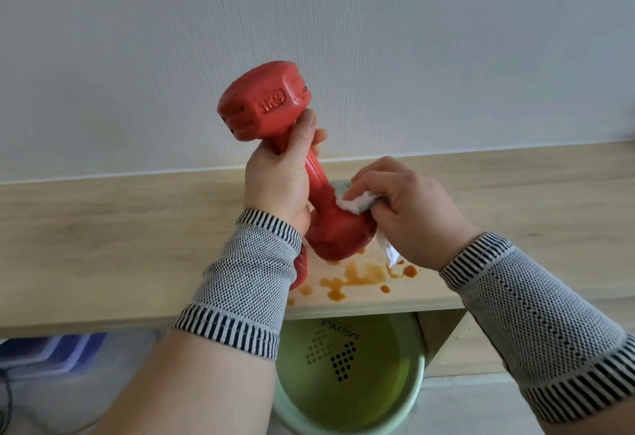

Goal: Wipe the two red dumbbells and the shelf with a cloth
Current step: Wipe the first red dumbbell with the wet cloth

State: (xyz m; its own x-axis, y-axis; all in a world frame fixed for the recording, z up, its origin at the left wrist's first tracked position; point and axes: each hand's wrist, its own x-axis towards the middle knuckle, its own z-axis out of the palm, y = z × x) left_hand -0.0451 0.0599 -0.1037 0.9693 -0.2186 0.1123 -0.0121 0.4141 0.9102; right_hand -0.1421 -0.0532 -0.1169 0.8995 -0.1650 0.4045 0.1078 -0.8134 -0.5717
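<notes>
My left hand (275, 176) grips the handle of a red dumbbell (261, 104) marked 1KG, held tilted above the wooden shelf (103, 238). My right hand (405, 211) pinches a white cloth (357, 202) and presses it against the dumbbell's lower head. A second red dumbbell (301, 268) lies on the shelf, mostly hidden behind my left wrist. Orange-brown stains (357, 276) spot the shelf near its front edge, just below the held dumbbell.
A pale wall (309, 22) rises right behind the shelf. Below the shelf edge stands a green basin (347, 383) with a dotted logo. A blue object (51, 352) sits at the lower left under the shelf.
</notes>
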